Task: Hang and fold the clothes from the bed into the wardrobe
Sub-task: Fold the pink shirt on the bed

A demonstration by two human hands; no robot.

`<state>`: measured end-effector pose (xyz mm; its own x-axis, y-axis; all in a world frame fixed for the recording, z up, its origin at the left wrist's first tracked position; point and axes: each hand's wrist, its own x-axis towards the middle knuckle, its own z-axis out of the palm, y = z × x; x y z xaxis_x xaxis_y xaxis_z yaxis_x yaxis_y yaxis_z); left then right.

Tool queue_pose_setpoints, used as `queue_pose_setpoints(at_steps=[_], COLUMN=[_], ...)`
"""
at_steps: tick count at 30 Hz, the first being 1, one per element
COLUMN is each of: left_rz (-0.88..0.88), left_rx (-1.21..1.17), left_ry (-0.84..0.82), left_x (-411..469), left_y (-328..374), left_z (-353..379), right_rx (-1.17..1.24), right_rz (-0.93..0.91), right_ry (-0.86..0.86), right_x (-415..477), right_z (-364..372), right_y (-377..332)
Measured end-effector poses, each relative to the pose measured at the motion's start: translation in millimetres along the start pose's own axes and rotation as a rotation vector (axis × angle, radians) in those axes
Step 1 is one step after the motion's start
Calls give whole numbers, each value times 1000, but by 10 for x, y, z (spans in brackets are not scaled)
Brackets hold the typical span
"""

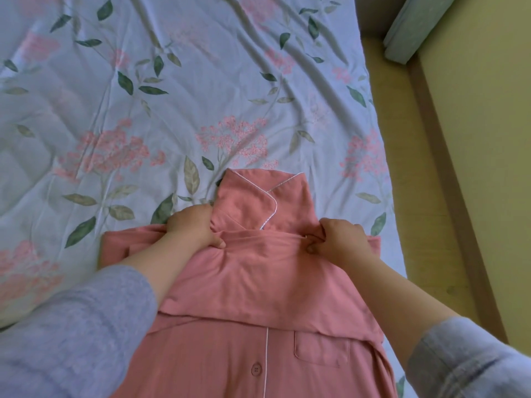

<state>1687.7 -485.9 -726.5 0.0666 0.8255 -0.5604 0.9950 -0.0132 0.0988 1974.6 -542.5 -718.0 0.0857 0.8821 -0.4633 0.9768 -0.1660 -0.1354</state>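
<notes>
Floral bedsheet [172,96] lies creased beneath a pink pyjama shirt [258,282]. Your left hand [191,228] and right hand [342,238] each pinch its folded upper edge, fingers curled into the cloth.

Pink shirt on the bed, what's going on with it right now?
A person is folding the pink shirt on the floral bedsheet. The left hand grips a fold of it beside the collar; the right hand pinches that fold on the other side. The chest pocket end lies nearest the person.
</notes>
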Motion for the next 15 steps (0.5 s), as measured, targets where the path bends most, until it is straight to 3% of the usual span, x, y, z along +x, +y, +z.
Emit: queue_pose_setpoints(at_steps=[4,12,15], left_rz=[47,204,269], left_rx=[-44,-176,-174], left_ry=[10,72,172], left_x=[-118,-517,-711], left_y=[-32,-148,-203], left_z=[-10,-318,-354], right_rx=[148,78,52], right_rz=[-11,-98,-136], right_ry=[23,173,235], right_x=[-134,-494,-676], right_z=[-29,-312,-398], right_y=[33,58,34])
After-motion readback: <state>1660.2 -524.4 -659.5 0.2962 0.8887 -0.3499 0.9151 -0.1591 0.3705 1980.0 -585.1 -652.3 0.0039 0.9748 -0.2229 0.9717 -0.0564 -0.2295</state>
